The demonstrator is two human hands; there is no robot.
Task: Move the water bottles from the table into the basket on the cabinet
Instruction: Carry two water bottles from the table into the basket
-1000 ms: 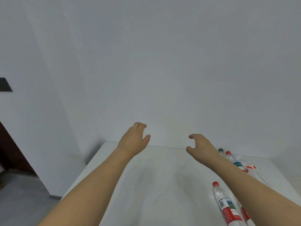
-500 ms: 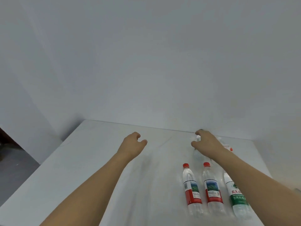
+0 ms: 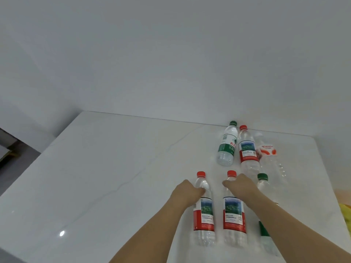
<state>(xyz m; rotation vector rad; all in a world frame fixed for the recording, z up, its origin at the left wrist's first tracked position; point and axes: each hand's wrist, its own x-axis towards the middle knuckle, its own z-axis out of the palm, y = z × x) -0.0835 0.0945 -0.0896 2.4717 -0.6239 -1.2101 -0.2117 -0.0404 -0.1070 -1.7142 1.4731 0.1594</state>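
Head view: left hand (image 3: 187, 194) curls onto left red-cap bottle (image 3: 203, 209), right hand (image 3: 240, 186) wraps middle red-cap bottle (image 3: 234, 213), both lying near tabletop (image 3: 106, 168) front-right corner. Pickup step. Next: firm grips, lift; basket unseen.

Left hand (image 3: 187, 192) covers the shoulder of the left red-cap bottle (image 3: 204, 211); finger contact unclear. Right hand (image 3: 240, 186) hides the neck of the middle red-cap bottle (image 3: 234, 215), grip not readable. Right forearm crosses the near green-cap bottle (image 3: 263, 182), label mostly hidden. Yellow object (image 3: 346, 215) cut by right edge, unidentifiable. Far clear bottle (image 3: 269, 154) cap blurred against the bench (image 3: 95, 177).
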